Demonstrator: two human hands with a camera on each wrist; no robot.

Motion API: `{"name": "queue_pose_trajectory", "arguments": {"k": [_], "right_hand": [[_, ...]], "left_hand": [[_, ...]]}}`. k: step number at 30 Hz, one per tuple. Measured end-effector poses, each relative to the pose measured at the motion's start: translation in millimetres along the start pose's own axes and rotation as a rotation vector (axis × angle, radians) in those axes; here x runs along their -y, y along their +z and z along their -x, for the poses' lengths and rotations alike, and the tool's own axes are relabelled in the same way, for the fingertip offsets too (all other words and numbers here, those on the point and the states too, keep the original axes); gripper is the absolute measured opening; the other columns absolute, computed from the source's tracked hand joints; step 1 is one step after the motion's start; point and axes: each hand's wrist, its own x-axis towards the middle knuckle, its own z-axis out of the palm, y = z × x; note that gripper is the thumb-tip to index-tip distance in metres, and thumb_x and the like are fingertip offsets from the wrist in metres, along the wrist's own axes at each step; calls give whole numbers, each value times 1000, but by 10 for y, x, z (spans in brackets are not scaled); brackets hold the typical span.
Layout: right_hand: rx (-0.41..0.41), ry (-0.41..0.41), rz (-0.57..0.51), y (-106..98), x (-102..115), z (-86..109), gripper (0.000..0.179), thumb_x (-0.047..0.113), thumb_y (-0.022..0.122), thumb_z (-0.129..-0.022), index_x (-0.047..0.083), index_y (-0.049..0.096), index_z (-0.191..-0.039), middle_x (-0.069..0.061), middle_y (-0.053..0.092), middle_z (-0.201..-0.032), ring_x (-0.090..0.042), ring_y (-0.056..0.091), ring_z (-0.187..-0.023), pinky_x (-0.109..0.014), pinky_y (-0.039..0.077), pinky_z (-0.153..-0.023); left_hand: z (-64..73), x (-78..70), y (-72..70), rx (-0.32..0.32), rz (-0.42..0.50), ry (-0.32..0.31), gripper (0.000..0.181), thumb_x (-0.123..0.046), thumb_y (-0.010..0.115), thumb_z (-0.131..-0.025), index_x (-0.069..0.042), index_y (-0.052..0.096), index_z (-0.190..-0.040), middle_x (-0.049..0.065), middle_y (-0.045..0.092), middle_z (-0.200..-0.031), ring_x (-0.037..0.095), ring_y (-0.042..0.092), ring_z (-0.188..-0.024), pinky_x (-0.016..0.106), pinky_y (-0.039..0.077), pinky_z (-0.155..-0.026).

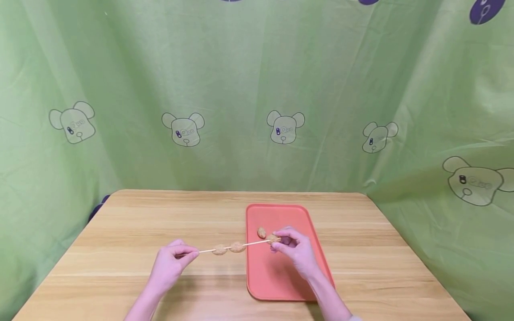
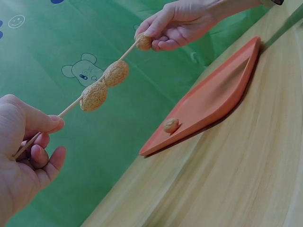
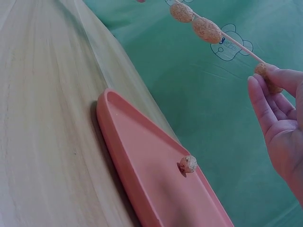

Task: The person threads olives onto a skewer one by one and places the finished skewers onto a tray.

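A thin wooden skewer [image 1: 256, 243] slants between both hands above the table. My left hand [image 1: 166, 265] pinches its left end between thumb and fingers. Two brown, rough-surfaced oval balls [image 2: 93, 96] are threaded side by side along its middle. My right hand [image 1: 301, 254] pinches a third such ball [image 3: 265, 78] at the skewer's far end, over the tray. The fingers partly hide this ball in the right wrist view. One loose brown ball [image 1: 261, 232] lies on the pinkish-red tray [image 1: 277, 216], just beyond the right hand.
The tray lies lengthwise on the right half of the wood-grain table [image 1: 168, 214], its low raised rim all round. A green curtain [image 1: 233, 80] printed with bear heads hangs behind the table and at both sides.
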Motion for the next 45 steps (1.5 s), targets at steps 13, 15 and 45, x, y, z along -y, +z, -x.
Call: {"name": "queue_pose_trajectory", "arguments": {"k": [13, 15, 45], "right_hand": [[18, 19, 6, 6, -6, -5, 24, -15, 59, -80, -13, 57, -104, -4, 61, -90, -15, 65, -74, -30, 54, -66], [23, 30, 10, 6, 5, -5, 24, -15, 59, -80, -13, 55, -104, -4, 64, -89, -15, 65, -75, -30, 54, -67], [3, 10, -43, 12, -39, 33, 16, -14, 60, -80, -14, 56, -96, -7, 59, -88, -17, 66, -73, -32, 54, -64]], "left_hand": [[-11, 2, 2, 16, 5, -12, 8, 4, 72, -73, -2, 72, -78, -2, 53, -67, 7, 48, -61, 21, 43, -55], [-14, 7, 3, 17, 5, -3, 7, 3, 72, -73, -2, 72, -78, -3, 54, -66, 7, 48, -61, 21, 43, -55], [-32, 44, 43, -1, 43, -28, 4, 2, 72, -74, 1, 72, -78, -3, 52, -64, 5, 46, -60, 20, 40, -55]]}}
